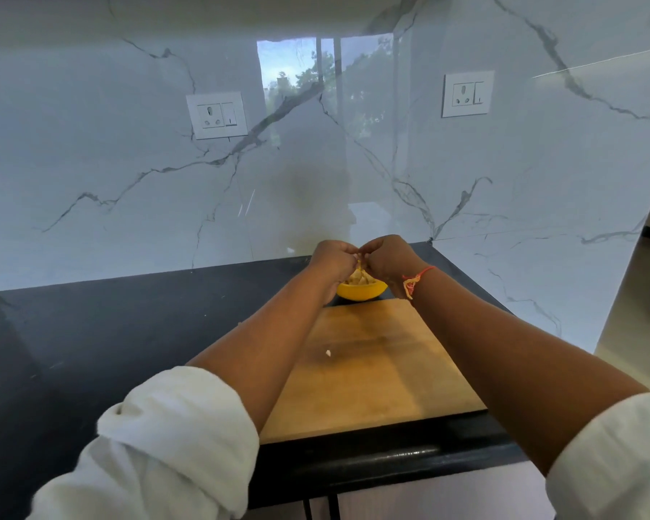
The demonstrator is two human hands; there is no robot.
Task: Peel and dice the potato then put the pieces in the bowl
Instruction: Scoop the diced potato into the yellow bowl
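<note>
Potato pieces (358,280) lie heaped pale in the yellow bowl (361,290), which stands on the black counter (128,332) just beyond the far edge of the wooden cutting board (372,365). That spot makes sense: it puts the bowl near the board for carrying pieces across. In the head view, your only one, you hold your left hand (333,262) and right hand (389,262) knuckle to knuckle directly above the bowl, fingers curled inward. A little pale potato shows in the gap under them. Whether either hand actually grips pieces or has let them go, you cannot tell from here. Holding both hands low over the rim looks meant to keep the dice from scattering. One small pale scrap (328,353) sits on the board's left side and probably needs collecting. An orange thread (415,279) circles your right wrist. Two wall sockets (217,115) carry no readable writing, and no brand shows anywhere.
</note>
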